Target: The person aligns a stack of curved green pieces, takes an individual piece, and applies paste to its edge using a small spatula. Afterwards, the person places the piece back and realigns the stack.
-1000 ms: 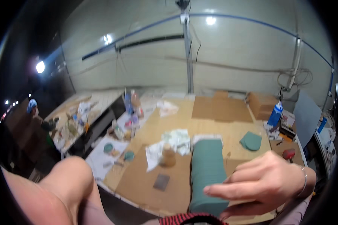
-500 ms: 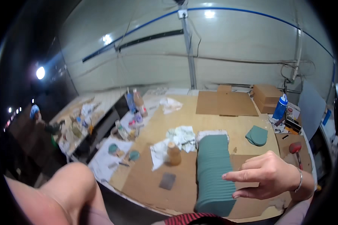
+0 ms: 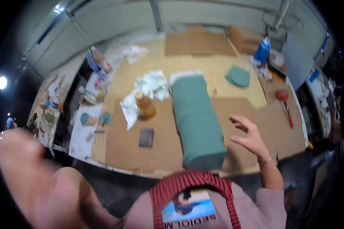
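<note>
My right hand (image 3: 247, 134) is held over the cardboard just right of the long green stack, fingers apart and curved, with nothing in it. A small gap separates its fingertips from the stack. The stack of green flat pieces (image 3: 198, 118), pressed into one long row, lies toward me on the table. On the left, my left arm is bent up close to the camera. What seems to be my left hand (image 3: 21, 160) is a blurred patch of skin whose fingers I cannot make out. A few loose green pieces (image 3: 239, 76) lie beyond my right hand.
Left of the stack are a dark flat square (image 3: 146, 137), an amber bottle (image 3: 146, 107) and crumpled white cloths (image 3: 153, 84). A red-handled tool (image 3: 286, 103) lies at right, a blue bottle (image 3: 262, 50) behind it. Cardboard boxes (image 3: 245, 38) stand at the back.
My right hand has moved off the green stack to its right, and its fingers have opened. My left forearm has swung up closer to the camera. The view has tilted downward.
</note>
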The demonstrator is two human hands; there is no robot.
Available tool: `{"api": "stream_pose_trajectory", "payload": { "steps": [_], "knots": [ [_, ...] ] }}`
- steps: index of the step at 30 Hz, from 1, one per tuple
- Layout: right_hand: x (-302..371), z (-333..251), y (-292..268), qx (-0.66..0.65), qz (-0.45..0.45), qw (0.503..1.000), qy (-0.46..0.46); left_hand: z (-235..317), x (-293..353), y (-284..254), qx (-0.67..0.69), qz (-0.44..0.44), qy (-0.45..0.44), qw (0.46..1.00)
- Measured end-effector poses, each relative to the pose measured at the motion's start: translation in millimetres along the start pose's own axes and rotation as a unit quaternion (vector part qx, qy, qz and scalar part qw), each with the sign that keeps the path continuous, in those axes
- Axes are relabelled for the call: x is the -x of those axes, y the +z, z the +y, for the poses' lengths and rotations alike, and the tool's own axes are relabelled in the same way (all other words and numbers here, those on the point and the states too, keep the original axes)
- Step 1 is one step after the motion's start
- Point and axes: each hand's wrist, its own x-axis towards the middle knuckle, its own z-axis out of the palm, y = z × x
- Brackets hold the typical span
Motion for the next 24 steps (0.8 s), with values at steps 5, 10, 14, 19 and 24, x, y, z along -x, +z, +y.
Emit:
{"api": "stream_pose_trajectory", "payload": {
  "steps": [5, 10, 14, 19, 24],
  "knots": [
    [64.1, 125.7, 70.2, -0.018, -0.031, 0.989, 0.146, -84.0, 148.8, 109.7, 0.11, -0.256, -0.373, 0.885],
    [87.5, 149.5, 128.9, -0.161, 0.018, 0.968, 0.193, -47.4, 323.4, 232.9, 0.193, -0.399, -0.46, 0.769],
    [86.6, 145.5, 142.6, -0.221, 0.061, 0.948, 0.22, -29.6, 322.4, 257.7, 0.304, -0.331, -0.551, 0.703],
    [81.7, 151.4, 148.2, -0.242, 0.06, 0.944, 0.214, -29.8, 345.0, 265.0, 0.258, -0.296, -0.541, 0.744],
    [47.3, 143.2, 151.9, -0.244, 0.089, 0.949, 0.179, -53.0, 333.8, 271.5, 0.358, -0.22, -0.585, 0.694]
  ]
}}
